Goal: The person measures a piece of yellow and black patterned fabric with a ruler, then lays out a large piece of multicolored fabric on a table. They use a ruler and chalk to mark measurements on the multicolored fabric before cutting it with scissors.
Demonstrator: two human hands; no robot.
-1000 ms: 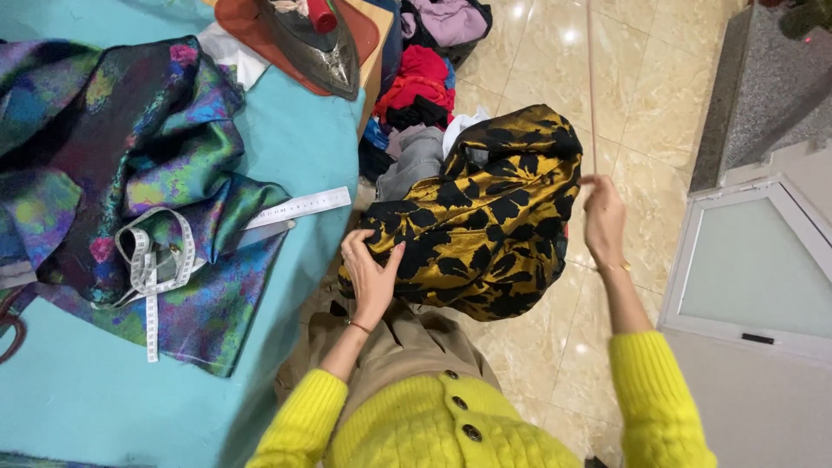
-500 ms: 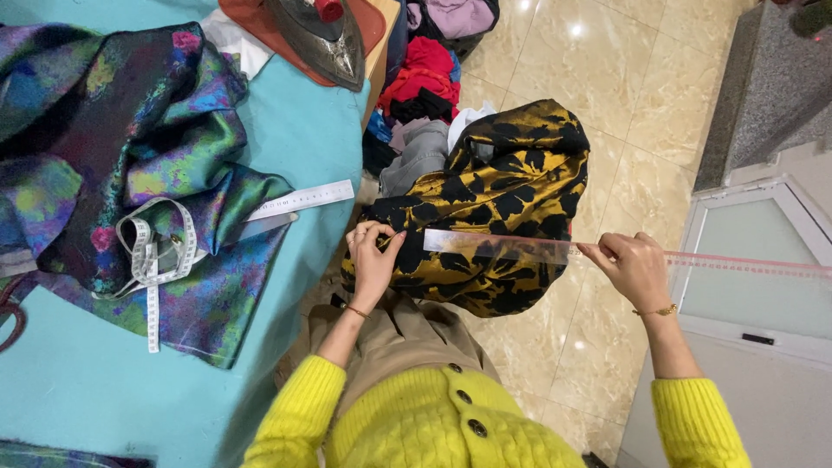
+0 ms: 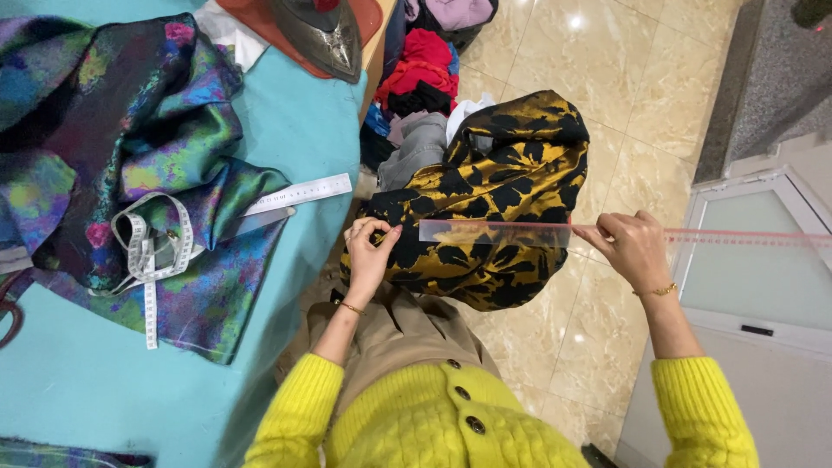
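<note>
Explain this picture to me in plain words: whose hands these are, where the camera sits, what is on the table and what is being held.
No machine here: a person in a yellow cardigan works with bare hands. The one view comes from a camera worn on the person's head, looking down.

The left hand grips the black and gold fabric, bunched in front of the person above the tiled floor. The right hand holds a clear ruler laid across that fabric.

On the turquoise table lie a colourful patterned fabric, a white tape measure on it, a white ruler and, at the top, an iron on a red mat. Beside the table sits a pile of clothes.
</note>
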